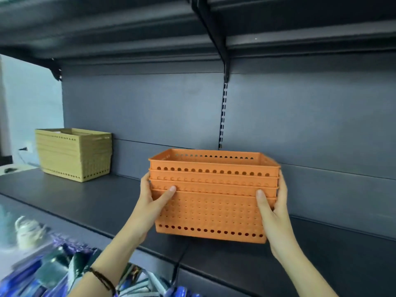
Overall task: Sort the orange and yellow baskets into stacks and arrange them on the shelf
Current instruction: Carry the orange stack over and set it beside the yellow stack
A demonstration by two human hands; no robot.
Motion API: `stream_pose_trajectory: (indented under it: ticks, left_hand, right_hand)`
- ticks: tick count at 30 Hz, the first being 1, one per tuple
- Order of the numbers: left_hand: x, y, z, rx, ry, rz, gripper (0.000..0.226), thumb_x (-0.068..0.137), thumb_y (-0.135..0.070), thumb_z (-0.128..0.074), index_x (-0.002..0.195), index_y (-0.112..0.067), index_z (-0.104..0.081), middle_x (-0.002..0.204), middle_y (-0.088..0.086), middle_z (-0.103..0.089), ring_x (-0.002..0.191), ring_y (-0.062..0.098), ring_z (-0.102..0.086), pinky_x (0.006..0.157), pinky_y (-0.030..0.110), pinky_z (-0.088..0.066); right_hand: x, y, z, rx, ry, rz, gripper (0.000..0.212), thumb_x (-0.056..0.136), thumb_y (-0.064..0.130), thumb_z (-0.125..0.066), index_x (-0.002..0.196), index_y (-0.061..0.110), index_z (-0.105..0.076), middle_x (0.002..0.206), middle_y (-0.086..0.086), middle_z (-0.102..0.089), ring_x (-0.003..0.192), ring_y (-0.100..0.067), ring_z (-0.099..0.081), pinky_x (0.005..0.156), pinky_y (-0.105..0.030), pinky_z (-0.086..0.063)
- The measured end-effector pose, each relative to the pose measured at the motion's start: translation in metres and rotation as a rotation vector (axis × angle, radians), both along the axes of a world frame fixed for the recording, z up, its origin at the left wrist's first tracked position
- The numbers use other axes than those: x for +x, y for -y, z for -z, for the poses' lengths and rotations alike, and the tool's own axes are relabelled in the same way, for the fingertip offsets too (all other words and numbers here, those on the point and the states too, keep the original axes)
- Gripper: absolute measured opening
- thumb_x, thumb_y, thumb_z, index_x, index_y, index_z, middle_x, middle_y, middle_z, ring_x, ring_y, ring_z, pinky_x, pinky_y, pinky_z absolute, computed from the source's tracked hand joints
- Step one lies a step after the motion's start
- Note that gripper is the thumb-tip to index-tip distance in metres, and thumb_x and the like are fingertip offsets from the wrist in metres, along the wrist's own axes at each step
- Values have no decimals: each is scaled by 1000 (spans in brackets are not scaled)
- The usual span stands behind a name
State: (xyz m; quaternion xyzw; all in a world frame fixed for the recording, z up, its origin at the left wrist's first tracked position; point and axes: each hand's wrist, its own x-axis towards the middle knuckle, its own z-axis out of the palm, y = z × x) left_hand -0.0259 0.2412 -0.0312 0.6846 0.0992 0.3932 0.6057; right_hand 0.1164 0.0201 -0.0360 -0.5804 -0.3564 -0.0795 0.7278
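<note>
Nearest the camera, at seven o'clock, blurred blue and white packaged goods point(49, 269) are lying on a lower level; their number cannot be told. Two forearms are reaching up from there, the left one wearing a dark cord bracelet point(102, 280).

At the centre, two hands are gripping one stack of orange baskets point(211, 202). The left hand point(153, 200) is clasping the stack's nine-o'clock end, thumb lying across the front wall; the right hand point(273, 207) is clasping the three-o'clock end, thumb likewise pressing on the front and fingers wrapping behind. Four nested rims are showing, so four orange perforated baskets are sitting one inside another; the top basket is showing nothing inside it. The stack is sitting over the front part of the dark shelf point(102, 202); whether its base is touching the board I cannot tell.

Farther back, at ten o'clock and well apart from the orange stack, one stack of yellow baskets point(75, 154) is standing on the same shelf near its left end. Many rims are nesting there, too blurred for counting, and something pale is lying in the top one.

Behind both, the grey back panel point(150, 108) is rising, with one slotted upright point(223, 114) at twelve o'clock bearing a bracket under the upper shelf point(128, 28).
</note>
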Motion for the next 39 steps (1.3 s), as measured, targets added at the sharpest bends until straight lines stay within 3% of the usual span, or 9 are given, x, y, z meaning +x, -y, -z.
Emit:
stream_pose_trajectory:
  ticks: [6, 9, 13, 16, 22, 27, 29, 34, 39]
  left_hand:
    - [-74, -102, 10, -18, -40, -95, 68, 81, -40, -66, 137, -39, -27, 128, -15, -53, 113, 0, -51, 83, 24, -43]
    - [-104, -153, 12, -8, -59, -118, 70, 80, -41, -66, 138, -37, -27, 129, -13, -52, 117, 5, -50, 88, 30, -41]
    - [-130, -213, 20, 7, -69, -92, 72, 84, -42, -66, 141, -36, -23, 132, -12, -50, 120, 4, -49, 93, 32, -39]
    - [-138, -251, 24, 14, -83, -41, 78, 79, -53, -68, 139, -44, -19, 132, -19, -46, 120, -1, -47, 94, 31, -41]
    - [-118, -309, 20, -44, -76, 40, 66, 89, -33, -62, 134, -50, -16, 127, -21, -47, 110, -8, -46, 78, 19, -41]
    - [-83, -355, 22, -67, -58, 66, 66, 91, -30, -60, 143, -39, -20, 138, -9, -46, 124, 11, -45, 96, 30, -34]
    - [-68, -372, 23, -62, -51, 77, 70, 91, -32, -60, 147, -36, -17, 141, -9, -43, 127, 12, -42, 100, 31, -32]
    - [-37, -409, 26, -19, -42, 106, 70, 92, -33, -59, 148, -36, -18, 144, -12, -41, 128, 7, -40, 104, 31, -30]
    - [-12, -439, 30, 21, -8, 101, 73, 88, -40, -63, 148, -35, -22, 144, -11, -43, 127, 2, -42, 104, 28, -32]
  right_hand:
    - [-53, -116, 18, -5, -59, -112, 66, 89, 40, -55, 144, 55, -22, 132, 19, -56, 113, 7, -57, 99, -36, -45]
    - [-80, -171, 25, -19, -82, -129, 64, 88, 43, -56, 140, 60, -23, 136, 18, -53, 120, 0, -55, 105, -43, -43]
    - [-113, -229, 31, -1, -89, -109, 61, 86, 42, -53, 129, 67, -18, 134, 26, -47, 111, 18, -52, 94, -26, -43]
    - [-124, -261, 34, 5, -98, -93, 63, 86, 39, -51, 133, 60, -15, 131, 29, -44, 101, 26, -51, 88, -20, -41]
    - [-119, -308, 31, -58, -125, -50, 67, 88, 42, -51, 133, 66, -8, 134, 25, -45, 113, 15, -47, 100, -35, -39]
    - [-98, -350, 32, -69, -120, -22, 65, 91, 38, -52, 133, 64, -9, 134, 28, -43, 107, 24, -49, 90, -21, -42]
    - [-89, -368, 32, -58, -124, -8, 65, 91, 37, -52, 134, 62, -10, 132, 28, -44, 103, 26, -50, 83, -17, -42]
    - [-67, -401, 31, -48, -142, 43, 64, 90, 38, -52, 130, 66, -10, 129, 28, -46, 105, 20, -52, 83, -18, -43]
    - [-53, -423, 31, -87, -150, 92, 62, 87, 45, -53, 123, 73, -10, 132, 24, -46, 118, 6, -48, 95, -31, -42]
